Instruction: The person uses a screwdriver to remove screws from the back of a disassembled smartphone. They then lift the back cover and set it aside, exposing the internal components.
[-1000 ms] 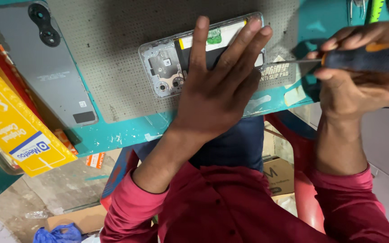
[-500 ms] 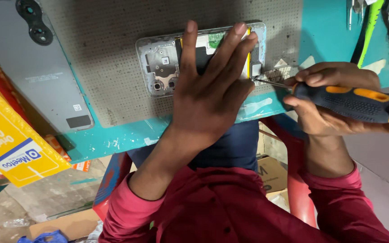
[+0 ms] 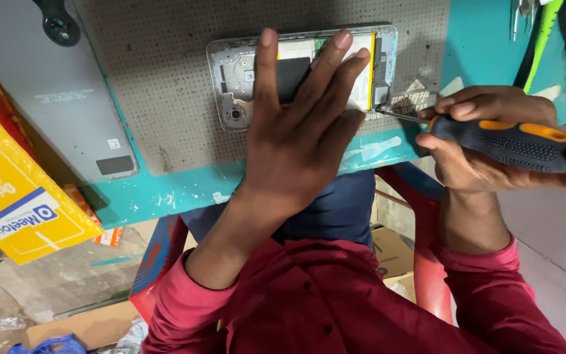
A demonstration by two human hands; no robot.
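An opened phone [image 3: 244, 78] with its back removed lies on a grey perforated mat [image 3: 165, 98]; its metal frame, camera cutout and battery show. My left hand [image 3: 296, 131] presses flat on the phone's middle, fingers spread, hiding much of the battery. My right hand [image 3: 486, 141] grips a screwdriver [image 3: 512, 141] with a black and orange handle. Its thin shaft points left, and the tip touches the phone's right end near the lower corner.
The phone's grey back cover [image 3: 54, 98] lies at the left on the teal table [image 3: 165, 193]. A yellow package [image 3: 14, 196] leans at the far left. Tweezers and a green tool [image 3: 542, 39] rest at the top right. A red chair and cardboard are below.
The view has shifted, so the phone sits further right and lower. My right hand with the screwdriver came down and left, bringing the tip onto the phone's right end. My left hand stays on the phone.
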